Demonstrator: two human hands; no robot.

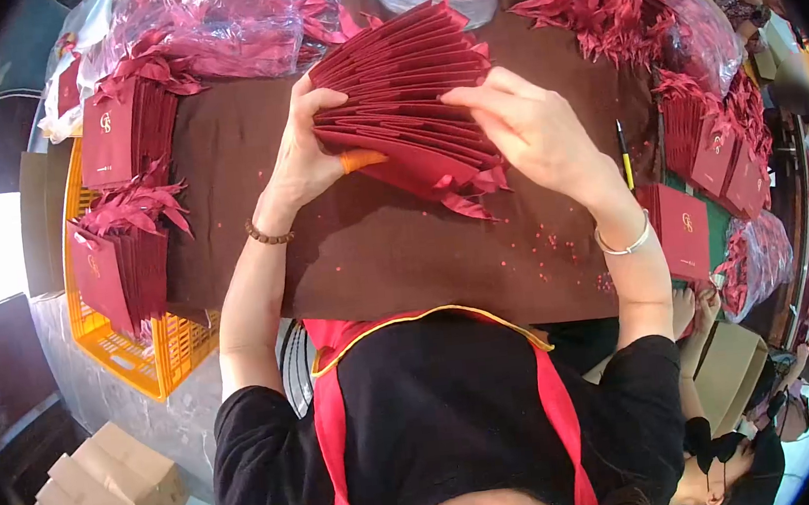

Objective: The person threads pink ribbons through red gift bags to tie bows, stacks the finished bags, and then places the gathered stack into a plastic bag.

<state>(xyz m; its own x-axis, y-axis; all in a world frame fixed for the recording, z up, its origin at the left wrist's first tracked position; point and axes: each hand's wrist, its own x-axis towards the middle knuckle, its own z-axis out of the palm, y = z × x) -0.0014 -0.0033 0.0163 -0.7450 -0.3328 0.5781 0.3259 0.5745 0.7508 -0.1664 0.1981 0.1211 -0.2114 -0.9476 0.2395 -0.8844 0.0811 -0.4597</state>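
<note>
A thick fanned stack of dark red paper gift bags (399, 97) with red ribbons is held up over the brown cloth. My left hand (311, 145) grips its left side, the thumb in an orange finger cover (362, 160) along the near face and the fingers at the far edge. At the right side, my right hand (533, 123) has its thumb and index finger pinched at the bag edges. Whether a single bag is caught between those fingertips is hard to see. Ribbon ends (467, 198) hang from the stack's lower right corner.
Brown cloth (253, 199) covers the table, with small red bits and a yellow-black pen (625, 158) on it. Upright bag stacks (116, 134) stand left by a yellow crate (157, 364); more bags (685, 230) lie right. Plastic-wrapped bundles (208, 28) line the back. Other people sit right.
</note>
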